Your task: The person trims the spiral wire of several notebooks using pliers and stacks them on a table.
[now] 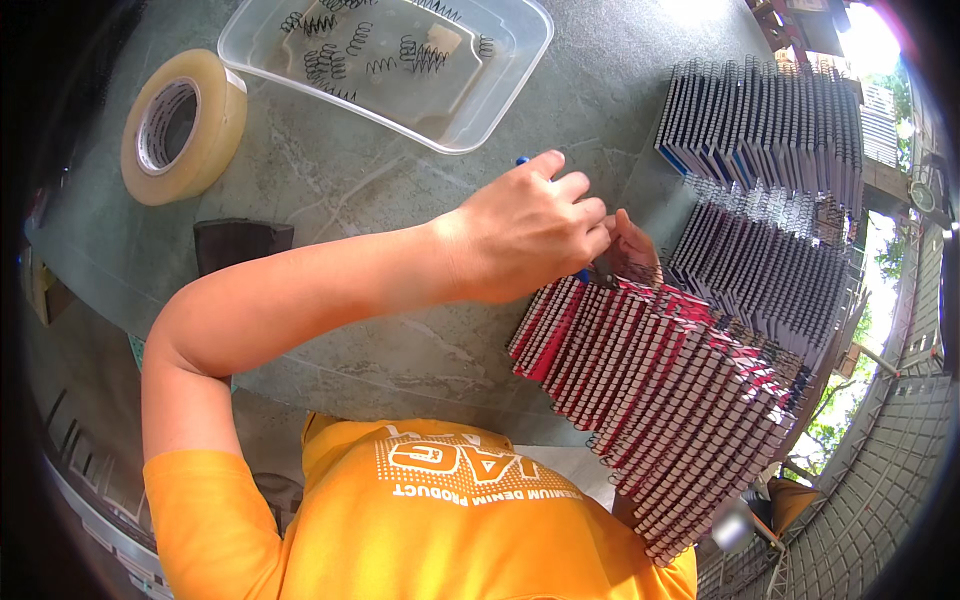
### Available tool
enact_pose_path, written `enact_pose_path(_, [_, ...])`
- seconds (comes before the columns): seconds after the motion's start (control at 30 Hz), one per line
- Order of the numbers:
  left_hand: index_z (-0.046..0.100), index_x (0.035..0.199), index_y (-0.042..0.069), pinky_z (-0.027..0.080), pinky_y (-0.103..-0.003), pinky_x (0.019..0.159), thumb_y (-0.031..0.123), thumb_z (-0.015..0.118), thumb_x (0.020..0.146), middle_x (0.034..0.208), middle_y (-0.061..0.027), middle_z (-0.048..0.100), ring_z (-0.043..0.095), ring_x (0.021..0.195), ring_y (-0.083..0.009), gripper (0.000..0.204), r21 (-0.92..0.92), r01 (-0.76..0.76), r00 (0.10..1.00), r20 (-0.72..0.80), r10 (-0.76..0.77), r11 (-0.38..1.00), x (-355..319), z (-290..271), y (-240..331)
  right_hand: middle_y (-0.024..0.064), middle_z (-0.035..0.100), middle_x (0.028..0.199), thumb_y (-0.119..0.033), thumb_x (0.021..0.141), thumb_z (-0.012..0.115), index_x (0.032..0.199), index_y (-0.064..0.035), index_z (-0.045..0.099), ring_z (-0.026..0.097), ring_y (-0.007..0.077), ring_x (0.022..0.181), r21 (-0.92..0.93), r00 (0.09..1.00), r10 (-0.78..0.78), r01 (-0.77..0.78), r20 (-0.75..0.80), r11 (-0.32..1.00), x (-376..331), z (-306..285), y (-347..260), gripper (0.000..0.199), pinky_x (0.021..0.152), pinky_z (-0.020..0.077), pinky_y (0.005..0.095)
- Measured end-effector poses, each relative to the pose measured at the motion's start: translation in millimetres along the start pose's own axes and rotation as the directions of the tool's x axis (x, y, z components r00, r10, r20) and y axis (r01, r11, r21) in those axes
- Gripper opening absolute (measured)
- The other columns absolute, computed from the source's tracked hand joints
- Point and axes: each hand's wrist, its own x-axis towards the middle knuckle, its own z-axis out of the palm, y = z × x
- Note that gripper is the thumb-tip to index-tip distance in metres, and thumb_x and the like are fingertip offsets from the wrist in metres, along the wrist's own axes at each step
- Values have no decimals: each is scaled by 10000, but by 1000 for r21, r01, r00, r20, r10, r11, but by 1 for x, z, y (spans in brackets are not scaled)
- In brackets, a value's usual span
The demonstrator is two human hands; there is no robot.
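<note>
- Several dark coiled wire springs lie in the clear rectangular plastic tub on the grey worktop.
- Left hand pinches a small blue-handled tool at the fanned row of red spiral-bound notebooks.
- Right hand is mostly hidden behind it; its grip cannot be made out.
- A roll of tan tape stands beside the tub.

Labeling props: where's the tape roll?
Head view, upper left: the tape roll lies on the grey table, left of the clear plastic tub.
</note>
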Motion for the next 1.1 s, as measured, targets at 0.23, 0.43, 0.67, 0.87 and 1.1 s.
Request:
enact_pose_path(0.23, [566, 1124, 12, 484, -412, 708, 126, 628, 717, 811, -150, 606, 608, 769, -331, 427, -383, 342, 917, 335, -216, 858, -12, 7, 6, 256, 564, 1142, -360, 984, 341, 1099, 119, 527, 575, 263, 1054, -106, 998, -35, 30, -53, 994, 6, 14, 9, 527, 956, 449, 398])
enact_pose_path(0.43, [504, 1197, 33, 478, -418, 743, 234, 684, 739, 879, -178, 595, 599, 836, -341, 532, -365, 593, 755, 561, -339, 718, -47, -26, 11, 256, 521, 1218, -215, 942, 488, 1103, 110, 551, 599, 228, 1034, -153, 996, 50, -60, -72, 986, -10, 14, -9, 368, 888, 519, 353])
enact_pose_path(0.67, [482, 1248, 92, 399, -406, 865, 315, 706, 724, 1074, -150, 511, 493, 999, -302, 612, 163, 262, 905, 301, -301, 951, -115, -22, 23, 134, 640, 1063, -221, 905, 586, 1136, 70, 561, 651, 153, 887, -438, 906, 176, -346, -384, 830, -23, 38, -33, 373, 802, 542, 243])
enact_pose_path(0.87, [457, 1288, 88, 402, -398, 900, 364, 731, 696, 1266, -186, 414, 437, 1099, -318, 708, 149, 295, 944, 105, -312, 944, -66, 16, 19, 103, 657, 998, -335, 919, 557, 1129, 50, 572, 632, 123, 862, -573, 931, 151, -327, -333, 751, -28, 42, -30, 438, 776, 518, 237])
enact_pose_path(1.1, [501, 1232, 82, 444, -359, 873, 272, 735, 692, 1183, -94, 490, 472, 1052, -275, 619, -4, 111, 957, 269, -105, 994, -17, 60, 14, 61, 641, 932, -325, 881, 620, 1094, 34, 587, 613, 94, 830, -758, 985, 54, -162, -165, 632, -18, 30, -28, 419, 734, 500, 222])
